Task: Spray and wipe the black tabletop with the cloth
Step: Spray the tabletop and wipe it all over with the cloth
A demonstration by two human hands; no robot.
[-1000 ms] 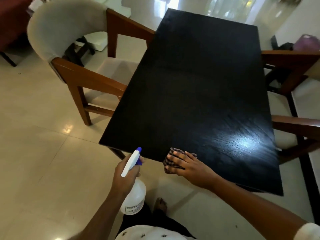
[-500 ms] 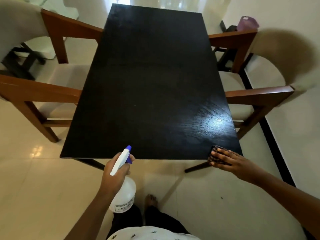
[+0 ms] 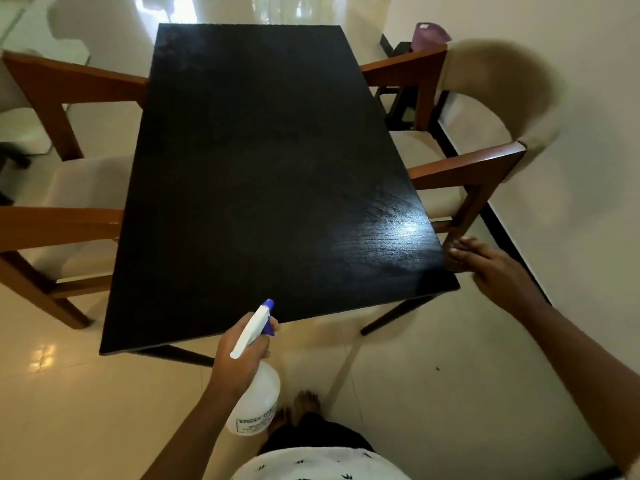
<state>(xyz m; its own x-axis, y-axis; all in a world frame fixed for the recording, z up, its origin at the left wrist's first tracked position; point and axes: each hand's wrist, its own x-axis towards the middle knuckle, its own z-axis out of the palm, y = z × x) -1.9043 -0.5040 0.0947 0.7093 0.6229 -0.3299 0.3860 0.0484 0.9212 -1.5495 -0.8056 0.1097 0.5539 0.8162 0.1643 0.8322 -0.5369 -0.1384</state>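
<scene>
Black tabletop glossy, wooden chairs flanking; left fingers wrap spray bottle; right fingers blurred, unclear.

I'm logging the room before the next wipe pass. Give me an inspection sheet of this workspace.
Surface: black tabletop, with glare near its near right corner.
Job's things: spray bottle held at the near edge, nozzle toward the table; cloth barely shows under the right fingers and is blurred.
Clutter: nothing seen.
Grips: left hand grips the bottle's neck; right hand lies at the right edge, fingers extended on the cloth.
Cables: nothing seen.
Surroundings: left chair and right chair pushed up to the table; purple container by the wall; glossy tiled floor.
</scene>
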